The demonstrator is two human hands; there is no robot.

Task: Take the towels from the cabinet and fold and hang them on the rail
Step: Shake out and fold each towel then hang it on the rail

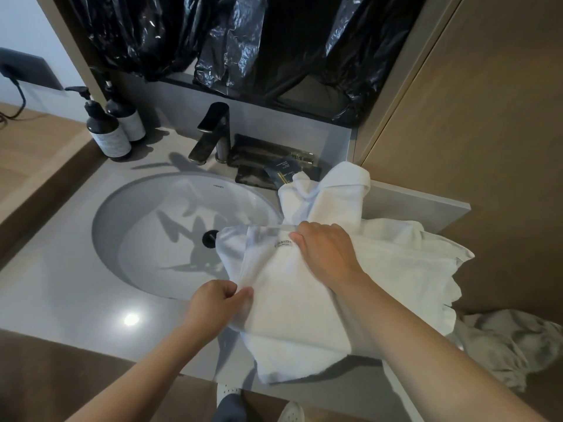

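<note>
Folding step in hand: white towel [292, 300] held over the counter [76, 300] at the right side of the sink [146, 226].

The near edge was pinched between closed fingers of the left hand [213, 303]; the far edge, beside the label [285, 244], was gripped by the right hand [326, 254]. More white towelling [332, 196] was heaped behind. The rail was not seen. Next, the edges would probably need to be aligned and the fold flattened before hanging.
</note>
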